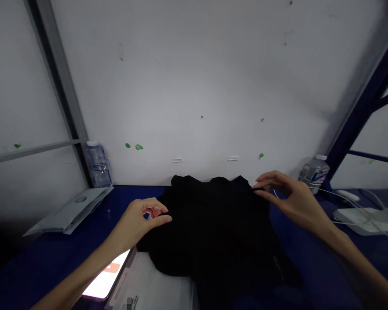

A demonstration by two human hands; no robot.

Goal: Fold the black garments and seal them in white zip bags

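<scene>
A black cloth garment (213, 228) lies spread across the middle of the blue table, its far edge wavy near the wall. Its exact kind is hard to make out in the dark fabric. My left hand (148, 215) pinches the garment's left edge between thumb and fingers. Higher up on the other side, my right hand (281, 193) grips the garment's upper right edge in a pinch. Beneath the cloth's lower left part, a white box (158, 284) is partly covered. A phone with a lit screen (108, 275) rests beside that box, under my left forearm.
Plastic bottles stand at the back left (98, 165) and back right (314, 172). Flat grey packets (74, 211) lie on the left of the blue table (123, 196). White cables and a white device (368, 219) occupy the right. A white wall (194, 86) closes off the back.
</scene>
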